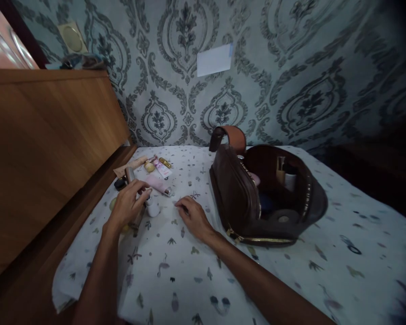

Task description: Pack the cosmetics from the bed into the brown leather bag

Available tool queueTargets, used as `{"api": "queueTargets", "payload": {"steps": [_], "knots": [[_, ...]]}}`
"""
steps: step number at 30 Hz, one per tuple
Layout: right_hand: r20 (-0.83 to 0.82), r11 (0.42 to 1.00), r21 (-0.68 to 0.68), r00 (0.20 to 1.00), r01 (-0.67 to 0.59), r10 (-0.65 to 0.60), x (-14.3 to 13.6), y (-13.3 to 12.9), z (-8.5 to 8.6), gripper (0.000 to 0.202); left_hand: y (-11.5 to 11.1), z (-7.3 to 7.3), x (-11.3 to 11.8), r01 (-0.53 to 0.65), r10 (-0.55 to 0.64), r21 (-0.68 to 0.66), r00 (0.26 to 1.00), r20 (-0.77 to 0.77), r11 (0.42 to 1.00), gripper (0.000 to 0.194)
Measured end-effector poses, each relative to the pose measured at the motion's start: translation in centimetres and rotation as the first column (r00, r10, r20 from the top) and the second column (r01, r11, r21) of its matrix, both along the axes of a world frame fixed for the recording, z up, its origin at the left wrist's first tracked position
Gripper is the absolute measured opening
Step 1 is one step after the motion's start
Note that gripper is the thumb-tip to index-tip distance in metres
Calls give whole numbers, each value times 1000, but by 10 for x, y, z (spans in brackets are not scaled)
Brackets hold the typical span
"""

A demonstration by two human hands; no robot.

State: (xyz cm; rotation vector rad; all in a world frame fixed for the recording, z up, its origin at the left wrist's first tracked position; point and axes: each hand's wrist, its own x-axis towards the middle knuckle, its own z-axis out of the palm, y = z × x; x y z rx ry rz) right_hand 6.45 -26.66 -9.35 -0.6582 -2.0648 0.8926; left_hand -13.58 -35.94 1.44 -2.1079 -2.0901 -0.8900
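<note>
My left hand (129, 202) has its thumb and fingers closed at the top of a small white bottle (153, 208), which stands on the patterned sheet. Just beyond that hand lies a pink tube (158, 184) with a silvery cap. My right hand (195, 220) rests on the sheet between the bottle and the bag, its fingers curled together with nothing visible in them. A dark brown toiletry bag (235, 194) stands unzipped to the right of this hand. Inside it are a white container (290, 181), a gold-coloured item (280, 174) and a pink item partly hidden by the bag's wall.
Several cosmetics lie behind my left hand, among them a white-and-pink tube (163, 168), a gold tube (165, 162) and a round yellowish item (149, 167). A wooden cabinet (50, 131) borders the left side. The wallpapered wall (189, 104) closes off the back.
</note>
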Motion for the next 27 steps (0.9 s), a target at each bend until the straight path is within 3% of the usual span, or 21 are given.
{"api": "queueTargets", "payload": {"steps": [9,13,21,27], "knots": [[-18,1000,-10,1000,15,-16,-1,-6,1,19,-2,0,-2,69,-67,-114,998,22,991,31],[45,999,-34,999,-6,8,1,-11,8,17,2,-6,0,84,-79,-87,996,52,993,33],[117,978,-53,971,-203,208,10,-17,23,66,6,-18,8,118,-121,29,984,131,993,34],[149,976,-158,974,-149,172,9,-10,22,59,3,-24,21,49,-52,18,955,293,999,34]]}}
